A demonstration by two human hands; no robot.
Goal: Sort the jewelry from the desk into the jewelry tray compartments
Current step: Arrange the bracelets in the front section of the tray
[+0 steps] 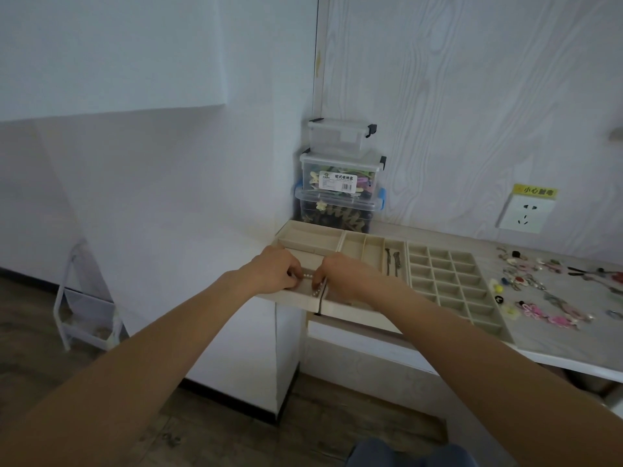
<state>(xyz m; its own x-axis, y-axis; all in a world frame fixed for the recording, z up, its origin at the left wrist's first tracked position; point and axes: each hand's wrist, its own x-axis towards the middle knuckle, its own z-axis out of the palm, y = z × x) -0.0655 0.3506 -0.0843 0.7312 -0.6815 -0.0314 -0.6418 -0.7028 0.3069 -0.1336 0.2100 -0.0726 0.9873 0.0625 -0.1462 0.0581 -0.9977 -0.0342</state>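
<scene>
A string of small white pearl beads (308, 276) runs between the two hands, with a few more beads (316, 292) lying lower in the same cream compartment of the jewelry tray (296, 295), at about 6 o'clock from the taut stretch. The left hand (277, 268) pinches the strand's 9 o'clock end, fingers curled in tight over it. The right hand (340, 273) pinches the 3 o'clock end, its fingertips bent down onto the beads. The strand lies over the tray's near-left section, right at the desk (559, 345) edge.

At 3 o'clock from the hands sits the grid of small square compartments (448, 281), and beyond it loose hair clips and ornaments (546, 291) lie scattered on the desk. Two thin dark pins (392, 262) rest in a narrow slot at 2 o'clock from the right hand.

Both hands cover the strand's ends, so its full length cannot be judged. The desk items at far right are cut off and blurred. Stacked clear storage boxes (340, 183) stand at 12 o'clock.
</scene>
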